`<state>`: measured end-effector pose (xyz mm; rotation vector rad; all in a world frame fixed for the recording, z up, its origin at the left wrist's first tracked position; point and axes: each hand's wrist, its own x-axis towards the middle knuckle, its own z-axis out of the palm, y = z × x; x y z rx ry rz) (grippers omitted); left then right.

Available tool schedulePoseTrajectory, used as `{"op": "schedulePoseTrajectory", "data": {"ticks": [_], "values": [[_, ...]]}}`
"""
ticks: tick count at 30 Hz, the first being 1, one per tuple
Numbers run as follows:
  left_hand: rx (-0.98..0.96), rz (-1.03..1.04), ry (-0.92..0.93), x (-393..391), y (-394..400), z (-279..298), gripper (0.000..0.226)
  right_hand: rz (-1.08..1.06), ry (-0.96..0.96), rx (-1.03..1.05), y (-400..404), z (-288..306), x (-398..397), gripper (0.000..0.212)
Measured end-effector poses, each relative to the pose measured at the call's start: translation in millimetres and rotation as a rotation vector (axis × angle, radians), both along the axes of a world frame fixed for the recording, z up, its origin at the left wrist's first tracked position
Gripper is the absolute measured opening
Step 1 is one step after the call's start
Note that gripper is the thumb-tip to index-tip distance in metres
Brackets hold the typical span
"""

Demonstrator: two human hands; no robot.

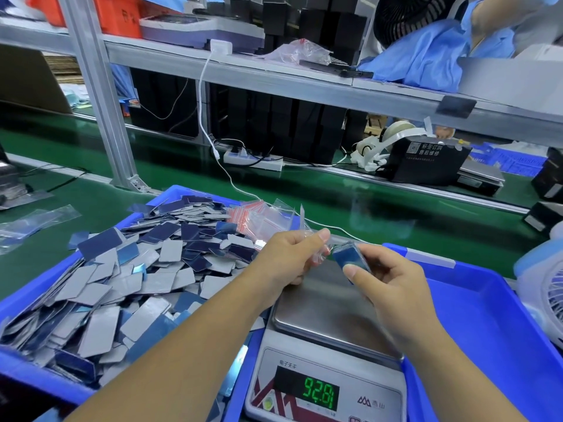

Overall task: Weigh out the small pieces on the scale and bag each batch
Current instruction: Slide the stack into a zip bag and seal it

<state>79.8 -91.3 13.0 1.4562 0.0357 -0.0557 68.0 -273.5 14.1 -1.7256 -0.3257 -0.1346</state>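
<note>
A digital scale [327, 318] with a bare steel pan stands at the bottom centre; its green display [321, 392] reads 92.81. Above the pan my right hand [387, 284] grips a stack of blue-faced small pieces [347, 258]. My left hand [289, 257] pinches a small clear zip bag [320, 252] right beside the stack; the bag's mouth is blurred. A blue tray [39, 287] on the left holds a heap of grey and blue small pieces [137, 269].
Spare red-striped zip bags [259, 219] lie at the tray's far corner. A second blue tray [487, 324] stands to the right of the scale, a small white fan [548, 293] beyond it. A white cable [231, 184] crosses the green belt. A label dispenser [426, 161] stands behind.
</note>
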Motion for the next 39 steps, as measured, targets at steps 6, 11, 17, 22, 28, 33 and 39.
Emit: {"op": "schedulePoseTrajectory", "data": {"ticks": [6,11,17,22,28,33,39], "values": [[0.023,-0.068,-0.051,-3,-3,0,0.048,-0.087,-0.117,-0.104,3,-2,0,0.041],[0.019,-0.112,-0.049,-2,-1,-2,0.028,-0.145,-0.178,-0.186,1,-2,0,0.036],[0.024,-0.156,-0.047,-3,-1,-5,0.05,-0.004,0.068,0.087,3,2,-1,0.025],[-0.071,-0.15,-0.046,-1,1,-5,0.021,0.059,0.171,0.148,0,3,1,0.023],[-0.054,-0.197,-0.064,-4,1,-4,0.018,0.13,0.2,0.055,2,4,0,0.025],[0.039,-0.195,-0.069,-7,-1,-3,0.041,0.176,0.303,0.094,2,6,0,0.026],[0.009,-0.284,-0.061,-10,0,0,0.011,0.123,0.301,0.104,0,9,1,0.051]]}}
